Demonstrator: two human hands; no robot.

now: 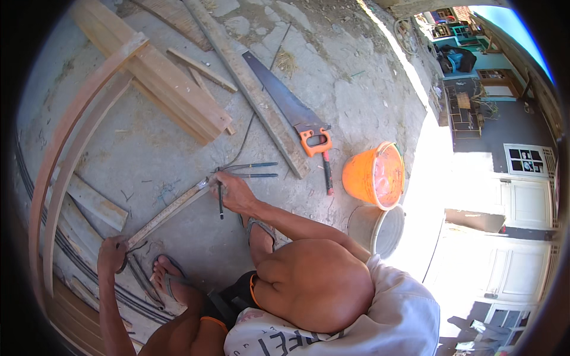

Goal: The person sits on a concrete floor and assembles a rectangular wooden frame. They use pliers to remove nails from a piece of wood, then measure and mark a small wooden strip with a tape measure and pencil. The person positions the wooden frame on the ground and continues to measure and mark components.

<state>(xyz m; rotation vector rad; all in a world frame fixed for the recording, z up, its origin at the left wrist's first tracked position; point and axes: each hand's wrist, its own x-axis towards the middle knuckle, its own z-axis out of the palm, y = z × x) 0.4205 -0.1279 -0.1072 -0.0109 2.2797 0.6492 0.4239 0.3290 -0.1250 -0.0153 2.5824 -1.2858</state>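
A narrow, light strip point(169, 210), seemingly wood, slants between my two hands just above the concrete. My left hand point(111, 254) is closed around its near left end; a dark rounded object shows under those fingers, its kind unclear. At the far right end, my right hand point(233, 193) is closed against the strip, with a thin black pencil-like stick point(221, 203) poking down from the fingers. Just beyond that hand lies a tool with two dark blue handles point(255, 169), perhaps pincers; its head is partly hidden by my fingers.
A handsaw point(285, 98) with an orange grip lies by a long plank point(249, 89). Near it are a red-and-black handle point(328, 173), an orange bucket point(359, 175) and a grey bucket point(361, 225). Thick boards point(172, 89) and curved-looking battens point(65, 130) lie left. My sandalled feet flank the strip.
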